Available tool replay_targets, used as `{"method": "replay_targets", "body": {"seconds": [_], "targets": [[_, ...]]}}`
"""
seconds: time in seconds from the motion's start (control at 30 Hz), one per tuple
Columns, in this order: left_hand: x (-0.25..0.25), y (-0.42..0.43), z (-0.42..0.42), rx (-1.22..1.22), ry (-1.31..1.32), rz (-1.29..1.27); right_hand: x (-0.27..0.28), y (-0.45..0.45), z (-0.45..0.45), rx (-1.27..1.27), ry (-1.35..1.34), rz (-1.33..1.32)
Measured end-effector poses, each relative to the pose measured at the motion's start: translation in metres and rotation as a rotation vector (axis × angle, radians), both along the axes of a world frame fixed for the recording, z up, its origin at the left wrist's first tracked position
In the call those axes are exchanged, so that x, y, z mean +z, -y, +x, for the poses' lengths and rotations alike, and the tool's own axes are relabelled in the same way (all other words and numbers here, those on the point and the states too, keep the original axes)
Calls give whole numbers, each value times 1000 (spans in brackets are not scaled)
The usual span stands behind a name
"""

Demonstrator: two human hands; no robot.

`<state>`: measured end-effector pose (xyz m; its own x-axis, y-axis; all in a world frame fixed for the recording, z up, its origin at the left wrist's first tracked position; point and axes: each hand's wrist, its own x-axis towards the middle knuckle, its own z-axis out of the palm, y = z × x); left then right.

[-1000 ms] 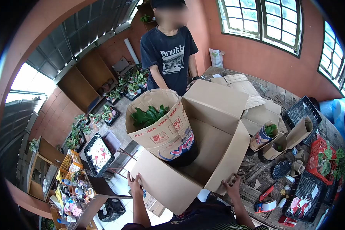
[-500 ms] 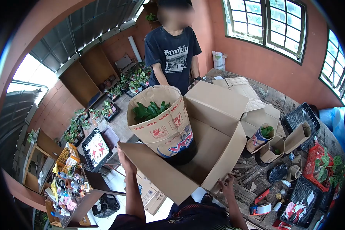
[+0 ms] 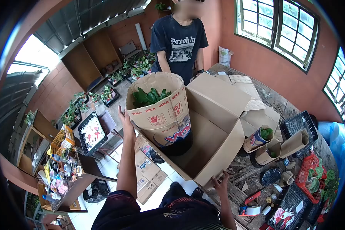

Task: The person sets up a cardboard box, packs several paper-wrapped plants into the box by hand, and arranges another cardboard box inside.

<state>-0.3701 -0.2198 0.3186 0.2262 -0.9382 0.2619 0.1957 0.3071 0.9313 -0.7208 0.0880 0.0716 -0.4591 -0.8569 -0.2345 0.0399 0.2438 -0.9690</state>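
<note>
A large open cardboard box (image 3: 214, 132) stands in front of me on the table. Inside it, toward the left, is a potted plant (image 3: 151, 96) with green leaves, its dark pot at the bottom. A printed cardboard sleeve (image 3: 161, 115) wraps around the plant and rises above the box walls. My left hand (image 3: 126, 119) is raised beside the sleeve at the box's left side, fingers stretched and apart; whether it touches the sleeve I cannot tell. My right hand (image 3: 220, 184) grips the box's near right corner with bent fingers.
A person in a dark T-shirt (image 3: 180, 42) stands across the table. At right are smaller wrapped plants (image 3: 257, 138), a red basket (image 3: 310, 176), black trays (image 3: 301, 128) and a tape dispenser (image 3: 250, 210). Flattened cardboard (image 3: 147, 178) lies on the floor; a cluttered shelf (image 3: 65, 172) stands left.
My left hand has let go of the near left box flap and moved up toward the sleeve. That flap no longer stands out toward me. My right hand stays at the box corner.
</note>
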Motion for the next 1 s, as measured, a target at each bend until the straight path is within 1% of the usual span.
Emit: {"method": "replay_targets", "body": {"seconds": [0.07, 0.13, 0.17, 0.23, 0.27, 0.3, 0.37, 0.43, 0.47, 0.53, 0.7, 0.77, 0.93, 1.0], "targets": [[9, 5, -2, 20, 43, 10, 6, 0, -1, 9, -28, -18], [16, 8, -6, -9, -5, -16, 32, 2, 3, 9, 95, 28], [20, 8, -8, -43, -49, -46, 34, 4, 3, 23, 91, 39], [24, 2, -16, -23, -7, -111, 34, 3, 2, 17, 147, 1], [24, 4, -16, 33, 34, -135, 35, 1, 1, 46, 144, 29], [30, -3, -21, 35, -4, -149, 37, 1, 0, 43, 99, 49], [37, -4, -21, 26, 47, -186, 39, 2, 0, 71, 52, 88], [43, -5, -23, 52, 57, -127, 39, 3, 1, 35, 105, 55], [46, -7, -25, 61, 58, -119, 37, 4, 1, 39, 89, 60], [51, -9, -30, 37, -22, -73, 39, 4, 1, 42, 112, 44], [57, -15, -36, 65, 3, -87, 32, 4, -1, 56, 143, 37], [58, -17, -35, 58, 2, -64, 29, 4, 0, 42, 205, 32], [56, -15, -34, 67, -21, -99, 30, 4, 0, 9, 160, -15], [56, -18, -35, 67, -73, -78, 36, 1, 1, 1, 142, -39]]}}
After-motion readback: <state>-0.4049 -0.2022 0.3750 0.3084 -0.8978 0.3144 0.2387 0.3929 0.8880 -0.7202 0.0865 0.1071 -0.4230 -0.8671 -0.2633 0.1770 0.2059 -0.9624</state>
